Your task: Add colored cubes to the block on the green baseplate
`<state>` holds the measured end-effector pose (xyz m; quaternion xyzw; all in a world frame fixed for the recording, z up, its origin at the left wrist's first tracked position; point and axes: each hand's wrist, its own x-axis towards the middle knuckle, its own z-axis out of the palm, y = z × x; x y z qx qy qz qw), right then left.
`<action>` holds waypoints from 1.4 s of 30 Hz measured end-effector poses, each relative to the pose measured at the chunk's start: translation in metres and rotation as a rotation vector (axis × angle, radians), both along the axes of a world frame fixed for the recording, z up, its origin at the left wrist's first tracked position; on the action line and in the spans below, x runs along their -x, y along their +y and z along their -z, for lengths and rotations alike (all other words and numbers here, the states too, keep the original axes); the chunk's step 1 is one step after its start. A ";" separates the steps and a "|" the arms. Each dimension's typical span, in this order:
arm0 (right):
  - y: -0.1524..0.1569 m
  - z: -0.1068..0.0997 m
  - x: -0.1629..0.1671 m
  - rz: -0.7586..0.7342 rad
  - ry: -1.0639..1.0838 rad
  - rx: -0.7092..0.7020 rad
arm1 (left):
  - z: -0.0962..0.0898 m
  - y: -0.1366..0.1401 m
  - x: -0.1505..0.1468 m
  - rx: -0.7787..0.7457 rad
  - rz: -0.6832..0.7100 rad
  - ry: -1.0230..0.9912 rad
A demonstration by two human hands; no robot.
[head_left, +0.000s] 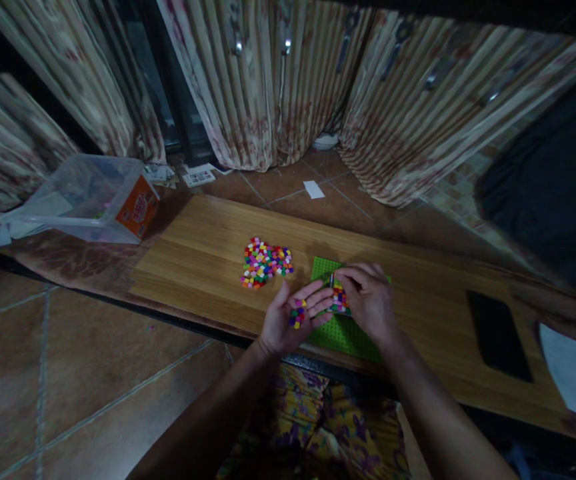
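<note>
Nearest is a lap in yellow patterned fabric (pixel 295 407), tucked against the near edge of a long wooden bench (pixel 208 233). Over that edge, the left hand (pixel 279 323) lies palm up, fingers spread wide, cupping a few loose toy bricks (pixel 297 313). Keeping that palm level and close by would probably stop the pieces sliding off. To its right, the right hand (pixel 372 300) is narrowed to a pinch; whether a brick sits between its fingertips, I cannot tell. Both hands are over a green studded baseplate (pixel 353 341), which bears a multicoloured brick patch (pixel 341 301) beneath the right fingertips. Good placing here likely means lining each brick up with its neighbours and pressing straight down. Farther off and left, a loose brick pile (pixel 264 263) rests on the bench. Beyond it, far left, stands a clear plastic tub (pixel 88 223); pleated curtains (pixel 248 100) hang farthest away.
</note>
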<state>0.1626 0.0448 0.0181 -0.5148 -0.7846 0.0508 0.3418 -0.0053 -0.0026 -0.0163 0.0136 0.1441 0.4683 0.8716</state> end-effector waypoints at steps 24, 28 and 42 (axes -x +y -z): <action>0.000 0.003 -0.002 0.035 0.110 0.037 | 0.000 0.000 0.000 0.033 -0.003 0.033; 0.001 0.005 -0.009 0.055 0.013 0.024 | -0.001 0.000 0.000 0.033 -0.001 0.037; -0.001 -0.003 -0.013 0.033 0.061 0.049 | -0.032 0.008 -0.006 0.406 -0.123 0.333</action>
